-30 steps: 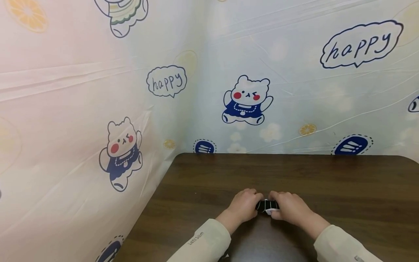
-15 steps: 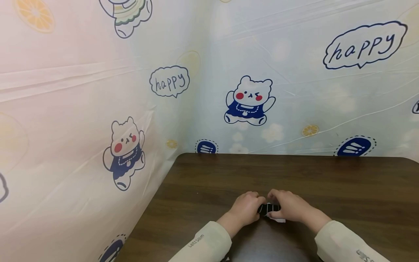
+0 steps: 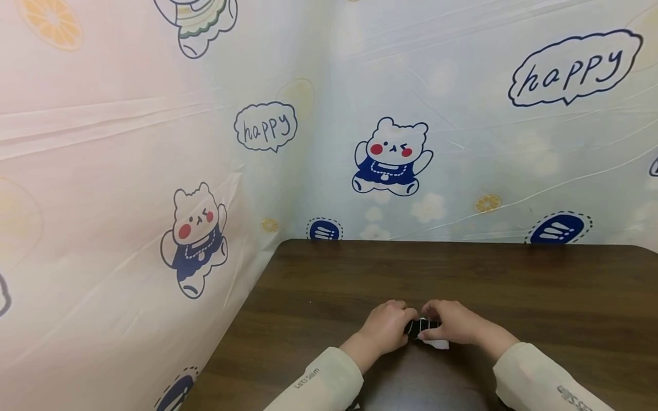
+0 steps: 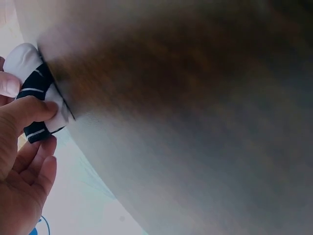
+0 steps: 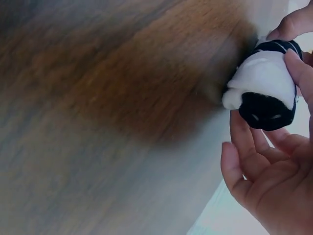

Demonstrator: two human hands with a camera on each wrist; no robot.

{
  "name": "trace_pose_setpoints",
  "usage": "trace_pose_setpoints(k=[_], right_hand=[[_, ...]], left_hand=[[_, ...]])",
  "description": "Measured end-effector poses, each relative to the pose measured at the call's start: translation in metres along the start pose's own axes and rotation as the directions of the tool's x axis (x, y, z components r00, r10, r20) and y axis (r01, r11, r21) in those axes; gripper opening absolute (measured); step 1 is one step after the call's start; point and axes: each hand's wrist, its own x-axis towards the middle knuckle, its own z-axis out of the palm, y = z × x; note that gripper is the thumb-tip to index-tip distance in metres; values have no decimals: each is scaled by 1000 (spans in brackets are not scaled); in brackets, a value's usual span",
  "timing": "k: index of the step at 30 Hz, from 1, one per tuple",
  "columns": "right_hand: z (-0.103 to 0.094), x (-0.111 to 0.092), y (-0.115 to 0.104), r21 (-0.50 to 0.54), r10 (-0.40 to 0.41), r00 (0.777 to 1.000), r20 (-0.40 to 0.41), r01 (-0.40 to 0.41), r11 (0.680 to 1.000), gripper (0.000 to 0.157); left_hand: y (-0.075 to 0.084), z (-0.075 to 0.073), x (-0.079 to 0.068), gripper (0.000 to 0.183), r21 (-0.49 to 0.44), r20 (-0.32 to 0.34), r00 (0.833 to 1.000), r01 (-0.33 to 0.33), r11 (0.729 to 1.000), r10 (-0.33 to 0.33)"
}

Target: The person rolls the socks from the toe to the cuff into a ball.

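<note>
Bundle pinched between left hand and right hand, both part-closed; I reckon white end beside right hand could unroll if grip slackens.

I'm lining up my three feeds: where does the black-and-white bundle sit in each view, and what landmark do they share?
Head: the black-and-white bundle is low in the picture, right of centre, between the left hand and the right hand.
Left wrist: the black-and-white bundle is at the far left, above mid-height.
Right wrist: the black-and-white bundle is at upper right.
Shared landmark: the brown wooden tabletop.
</note>
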Motion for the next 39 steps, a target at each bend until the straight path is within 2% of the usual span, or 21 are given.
trace_pose_setpoints(k=[7, 16, 21, 28, 34, 37, 39], right_hand=[[1, 2, -1, 45, 72, 997, 35, -74, 996, 51], [6, -1, -6, 79, 56, 997, 52, -60, 995, 26], [8, -2, -7, 68, 46, 998, 41, -49, 996, 24], [8, -4, -6, 35, 43, 999, 13, -43, 998, 25], [4, -3, -1, 10, 52, 998, -47, -51, 999, 31], [1, -2, 0, 5, 51, 995, -87, -50, 999, 35], [0, -2, -1, 9, 54, 992, -117, -53, 999, 37]], left_hand=[[1, -2, 0, 37, 0, 4, 1000, 3, 1000, -3], [3, -3, -3, 36, -33, 8, 1000, 18, 999, -18], [3, -9, -4, 39, -84, 22, 999, 42, 996, -40], [-2, -20, -3, 39, -178, -7, 996, 83, 981, -85], [-5, -23, -4, 38, -287, -12, 984, 169, 943, -180], [-6, -21, -5, 39, -364, -30, 967, 225, 904, -253], [-6, -20, -5, 40, -428, -36, 951, 262, 865, -306]])
